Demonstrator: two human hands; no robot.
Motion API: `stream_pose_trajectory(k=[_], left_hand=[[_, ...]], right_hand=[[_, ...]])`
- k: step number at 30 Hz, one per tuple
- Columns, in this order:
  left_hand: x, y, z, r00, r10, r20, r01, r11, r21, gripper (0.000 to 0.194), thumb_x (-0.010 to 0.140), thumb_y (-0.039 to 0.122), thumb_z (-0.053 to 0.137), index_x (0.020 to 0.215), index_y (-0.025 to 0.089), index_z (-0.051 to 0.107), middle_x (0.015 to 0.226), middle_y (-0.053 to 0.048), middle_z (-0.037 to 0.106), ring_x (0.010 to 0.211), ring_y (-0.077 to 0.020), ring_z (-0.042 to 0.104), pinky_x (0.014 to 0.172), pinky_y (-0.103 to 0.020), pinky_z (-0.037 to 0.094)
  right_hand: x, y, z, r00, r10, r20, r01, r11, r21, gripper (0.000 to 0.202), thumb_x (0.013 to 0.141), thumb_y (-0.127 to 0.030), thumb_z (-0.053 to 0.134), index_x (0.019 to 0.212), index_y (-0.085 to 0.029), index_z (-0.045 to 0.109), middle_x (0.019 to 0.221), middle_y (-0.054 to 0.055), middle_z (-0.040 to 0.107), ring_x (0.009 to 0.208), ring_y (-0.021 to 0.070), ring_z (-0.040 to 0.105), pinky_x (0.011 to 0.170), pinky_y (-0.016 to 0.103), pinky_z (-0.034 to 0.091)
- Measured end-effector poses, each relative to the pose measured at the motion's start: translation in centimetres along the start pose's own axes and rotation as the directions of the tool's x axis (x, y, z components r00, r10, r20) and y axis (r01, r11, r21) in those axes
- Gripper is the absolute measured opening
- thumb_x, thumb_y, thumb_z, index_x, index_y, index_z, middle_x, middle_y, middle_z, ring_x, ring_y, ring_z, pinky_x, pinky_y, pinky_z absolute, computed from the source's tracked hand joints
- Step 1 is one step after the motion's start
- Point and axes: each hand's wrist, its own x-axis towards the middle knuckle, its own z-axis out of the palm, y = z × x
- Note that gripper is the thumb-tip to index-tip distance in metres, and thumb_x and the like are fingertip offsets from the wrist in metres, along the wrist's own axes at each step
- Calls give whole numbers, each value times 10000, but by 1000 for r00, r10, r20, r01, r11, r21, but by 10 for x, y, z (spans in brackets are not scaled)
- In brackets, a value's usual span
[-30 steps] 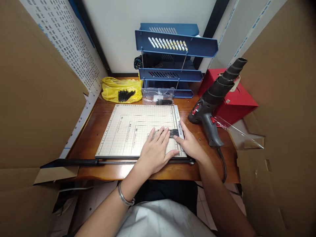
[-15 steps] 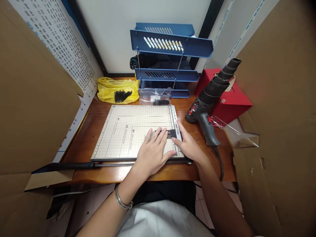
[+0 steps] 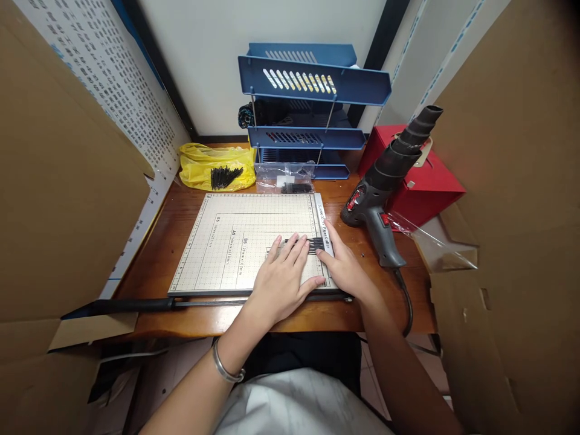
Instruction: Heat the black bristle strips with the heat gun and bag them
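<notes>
Head cam: near-zero motion vs the 0.5 s frame; both hands holding the same spots on the paper cutter (image 3: 217,241), view shifted slightly since 1.0 s ago.

Black strands (image 3: 315,245): flat bundle on the cutter board, about midway along its right edge, right ends up at the white strip (image 3: 321,212) printed "Paper Cutter".

Left hand (image 3: 281,278): palm down, fingers straight and nearly together, flat over the left part of the bundle; thumb out toward the board's near right corner. Pressing, not gripping, as far as visible.

Right hand (image 3: 348,269): half open, thumb on the strands' right ends, index stretched along the strip's outer side. Other fingers hidden, can't tell if they touch anything.

Cutter arm lies along the board's near edge, black handle (image 3: 131,305) running past the near left corner.

Desk (image 3: 149,235), far edge: yellow bag (image 3: 194,160) with short black pieces (image 3: 225,177) on it, clear bag (image 3: 272,172), blue tray rack (image 3: 312,81). Right side: heat gun (image 3: 385,244), tilted, nozzle up, in front of red box (image 3: 437,193).
</notes>
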Motion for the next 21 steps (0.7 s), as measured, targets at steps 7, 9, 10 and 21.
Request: stream_pose_trajectory(k=[7, 9, 10, 21], left_hand=[[0, 1, 0, 1000, -5, 19, 5, 1000, 11, 795, 1074, 649, 207, 1583, 69, 399, 1675, -102, 377, 1582, -278, 291, 1314, -523, 191], [0, 1, 0, 1000, -4, 15, 4, 1000, 20, 789, 1074, 649, 209, 1581, 79, 407, 1676, -94, 379, 1585, -277, 282, 1314, -515, 196], [0, 1, 0, 1000, -4, 13, 4, 1000, 26, 784, 1075, 647, 209, 1580, 82, 412, 1675, -92, 381, 1587, -277, 278, 1314, -511, 199], [1, 0, 0, 1000, -3, -2, 3, 1000, 10, 780, 1074, 648, 223, 1575, 86, 428, 1666, -93, 398, 1585, -291, 280, 1311, -522, 215]], right_hand=[[-11, -4, -12, 996, -18, 91, 24, 997, -69, 898, 915, -427, 535, 1682, -159, 150, 1718, 103, 223, 1582, 264, 295, 1292, 501, 268], [-13, -6, -13, 996, 3, 94, 4, 997, -78, 907, 916, -446, 534, 1683, -162, 143, 1712, 108, 245, 1569, 283, 321, 1283, 521, 279], [-13, -7, -12, 996, 11, 84, -3, 996, -85, 903, 917, -453, 531, 1681, -158, 151, 1712, 110, 247, 1569, 293, 319, 1283, 530, 275], [-12, -8, -2, 1000, 21, 4, -20, 998, -62, 815, 956, -443, 474, 1676, -196, 182, 1717, 93, 238, 1582, 305, 285, 1280, 585, 253]])
